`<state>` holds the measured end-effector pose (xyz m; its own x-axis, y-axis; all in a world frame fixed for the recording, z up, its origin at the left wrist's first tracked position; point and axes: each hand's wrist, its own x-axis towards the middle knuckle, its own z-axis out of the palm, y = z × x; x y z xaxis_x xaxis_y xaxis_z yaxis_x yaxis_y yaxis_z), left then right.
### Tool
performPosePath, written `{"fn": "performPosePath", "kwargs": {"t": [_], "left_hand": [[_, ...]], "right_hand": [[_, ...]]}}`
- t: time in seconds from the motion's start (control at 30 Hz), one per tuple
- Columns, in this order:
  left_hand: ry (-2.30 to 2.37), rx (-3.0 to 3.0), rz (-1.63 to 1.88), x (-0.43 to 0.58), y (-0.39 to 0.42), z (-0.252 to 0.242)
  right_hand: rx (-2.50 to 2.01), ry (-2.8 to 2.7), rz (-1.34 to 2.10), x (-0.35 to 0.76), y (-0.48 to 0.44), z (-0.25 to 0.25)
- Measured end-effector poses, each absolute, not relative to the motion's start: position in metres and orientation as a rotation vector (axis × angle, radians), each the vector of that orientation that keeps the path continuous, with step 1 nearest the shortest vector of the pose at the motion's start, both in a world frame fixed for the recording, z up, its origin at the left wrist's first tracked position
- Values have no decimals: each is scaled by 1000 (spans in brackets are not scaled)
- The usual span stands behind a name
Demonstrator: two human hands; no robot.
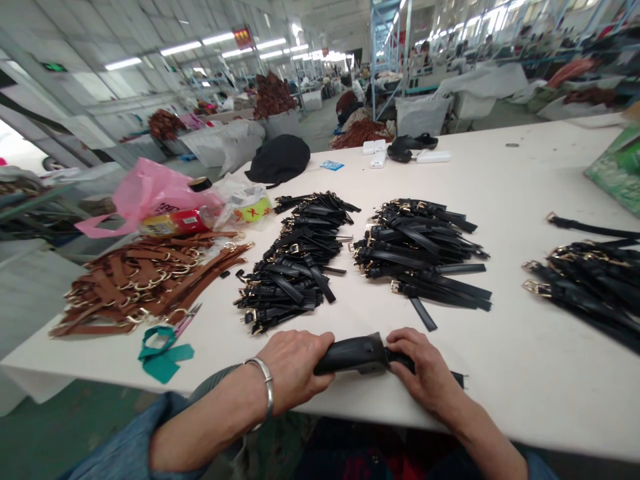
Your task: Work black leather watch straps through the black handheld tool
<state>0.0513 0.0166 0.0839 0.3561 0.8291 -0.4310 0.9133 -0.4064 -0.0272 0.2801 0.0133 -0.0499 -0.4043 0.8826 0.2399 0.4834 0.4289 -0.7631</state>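
Closed on both ends: left hand (pixel 295 367) curled tight around the thick end of a black moulded tool handle (pixel 357 353), fingers over the top; right hand (pixel 425 375) clamped on the narrow end, with a thin black strap (pixel 457 380) trailing out to the right from under the palm. Lying flat at the near edge of the white table (pixel 525 360), between the two wrists.

Probably best done pressed flat to the table, wrists low, any pull in line with the handle and not twisted. Left grip for steadying, right fingertips for the fine work.

Just beyond, heaps of black buckled straps: a left heap (pixel 295 267), a middle heap (pixel 420 253) and a right heap (pixel 590 287), the last cut off by the frame. Farther left, a pile of brown leather straps with gold rings (pixel 140 280), a teal fabric scrap (pixel 163 350) near it, and a pink plastic bag (pixel 150 190) behind.

Hidden under the right fingers: the working end of the tool. Impossible to say whether joined to the strap or merely laid over it. Right fingertips tucked out of sight. Far hall too blurred and small to read.
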Motion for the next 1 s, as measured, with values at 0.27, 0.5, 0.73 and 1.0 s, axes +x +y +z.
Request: {"fn": "performPosePath", "kwargs": {"t": [0.27, 0.5, 0.73, 1.0], "left_hand": [[1767, 2300, -504, 39, 21, 77], [1760, 2276, -519, 36, 8, 93], [1640, 2271, -565, 51, 18, 87], [1697, 2102, -428, 48, 17, 75]], "right_hand": [[-1138, -2060, 801, 281, 13, -50], [-1135, -2061, 788, 281, 12, -52], [-1137, -2035, 806, 280, 13, -51], [-1256, -2065, 760, 286, 8, -44]]}}
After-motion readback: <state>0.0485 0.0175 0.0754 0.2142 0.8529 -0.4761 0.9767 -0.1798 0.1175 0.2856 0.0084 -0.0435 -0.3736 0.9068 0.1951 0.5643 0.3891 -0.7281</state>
